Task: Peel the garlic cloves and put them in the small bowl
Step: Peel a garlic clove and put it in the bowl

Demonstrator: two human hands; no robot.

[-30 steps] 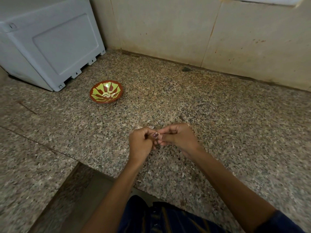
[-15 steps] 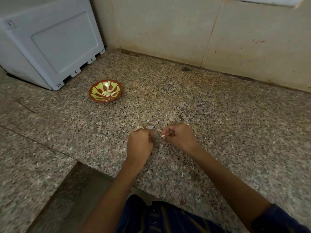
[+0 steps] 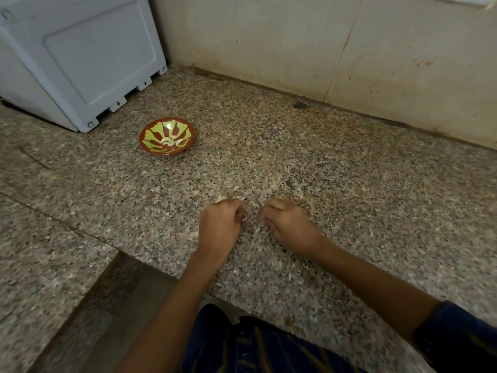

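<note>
The small round red bowl with green petal pattern (image 3: 167, 137), holding pale peeled cloves, is sitting on the speckled granite table (image 3: 349, 184), forward-left of both hands. The left hand (image 3: 220, 227), nearer it, is curling around a pale scrap; the right hand (image 3: 287, 224) is closing loosely, contents indiscernible.

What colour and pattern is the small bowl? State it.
The small bowl is reddish-brown with yellow-green radiating patches, seen in the head view.

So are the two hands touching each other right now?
Apart. The head view shows a strip of speckled granite counter between the left hand and the right hand, both curled with knuckles up.
</note>
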